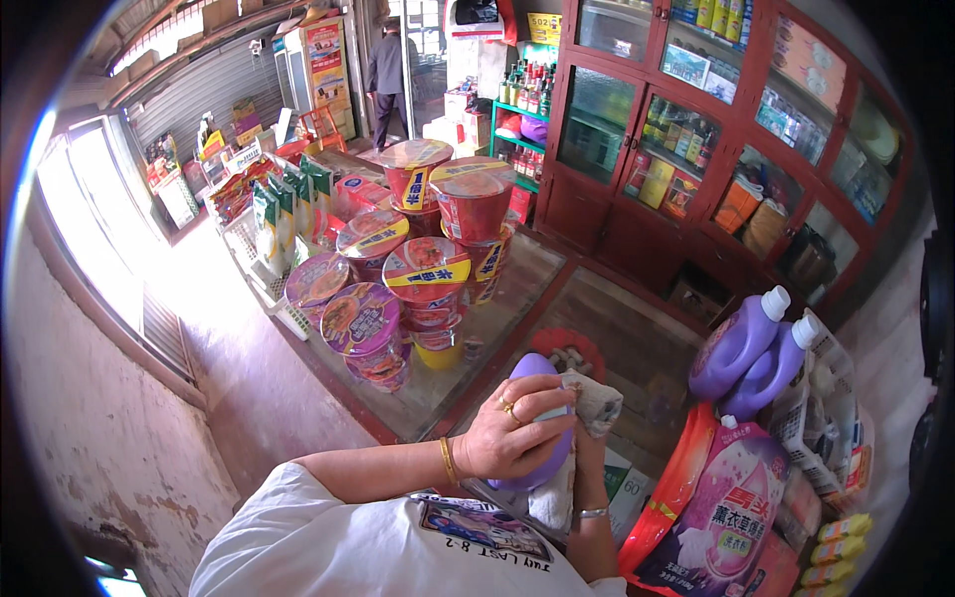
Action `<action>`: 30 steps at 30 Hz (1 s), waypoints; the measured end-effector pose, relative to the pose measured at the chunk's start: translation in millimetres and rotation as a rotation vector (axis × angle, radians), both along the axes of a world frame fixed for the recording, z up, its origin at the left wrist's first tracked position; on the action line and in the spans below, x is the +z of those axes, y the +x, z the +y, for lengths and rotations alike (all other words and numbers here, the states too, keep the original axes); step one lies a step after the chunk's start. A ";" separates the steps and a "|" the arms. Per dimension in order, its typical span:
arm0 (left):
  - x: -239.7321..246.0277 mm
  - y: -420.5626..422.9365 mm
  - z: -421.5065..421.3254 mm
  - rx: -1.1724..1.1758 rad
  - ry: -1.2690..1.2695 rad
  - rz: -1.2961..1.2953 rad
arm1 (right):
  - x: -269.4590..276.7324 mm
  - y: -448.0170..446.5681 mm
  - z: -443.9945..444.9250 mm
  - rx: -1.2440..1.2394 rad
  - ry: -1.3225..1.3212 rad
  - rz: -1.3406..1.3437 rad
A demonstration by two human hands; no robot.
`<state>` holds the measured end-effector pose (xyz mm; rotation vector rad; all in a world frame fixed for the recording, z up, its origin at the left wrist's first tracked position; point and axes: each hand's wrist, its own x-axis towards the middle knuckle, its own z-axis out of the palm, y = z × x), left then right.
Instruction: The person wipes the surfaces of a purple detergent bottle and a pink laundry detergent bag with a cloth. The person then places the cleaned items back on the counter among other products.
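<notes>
A smooth purple plastic bottle (534, 365) lies close in front of my chest, above the glass-topped counter (623, 313). My left hand (516, 425) is wrapped over its near side, fingers spread across it; a ring and a yellow bracelet show. On the bottle's far side, a dirty whitish cloth (595, 403) is pressed against it by my right hand (589, 451), which the cloth and bottle mostly hide. More of the cloth hangs down beside the right wrist. The bottle's cap is not visible. Just beyond stands a red dish (599, 360) with small brownish pieces in it.
Stacked instant noodle cups (427, 280) stand left of centre, beside a white basket (254, 257) of packets. At right are two purple detergent jugs (735, 351), a detergent pouch (727, 507) and a white plastic basket (802, 425). Red cabinets (597, 201) line the back; a person (386, 82) stands in the doorway.
</notes>
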<state>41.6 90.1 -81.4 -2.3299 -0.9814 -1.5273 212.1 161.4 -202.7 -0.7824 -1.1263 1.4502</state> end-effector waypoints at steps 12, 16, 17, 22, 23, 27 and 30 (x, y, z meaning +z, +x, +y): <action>-4.1 0.4 2.2 0.023 -0.005 -0.006 | 2.8 -22.3 62.0 0.244 0.010 -0.088; -5.7 3.1 3.0 0.038 -0.005 -0.010 | -15.8 -30.9 67.9 0.194 0.054 -0.131; -6.4 3.8 3.4 0.040 -0.005 -0.014 | -20.8 -31.1 68.5 0.183 0.057 -0.133; -8.5 4.1 3.5 0.046 -0.010 -0.014 | -46.8 -32.1 65.0 0.119 0.048 -0.126; -8.6 3.9 3.2 0.054 -0.018 -0.007 | -51.4 -32.3 63.0 0.101 0.049 -0.120; -6.6 4.3 4.0 0.032 -0.028 -0.021 | -67.9 -33.5 48.4 0.001 0.022 -0.077; -2.4 8.1 3.3 0.025 -0.110 -0.131 | -74.7 -30.9 33.3 -0.060 -0.014 -0.025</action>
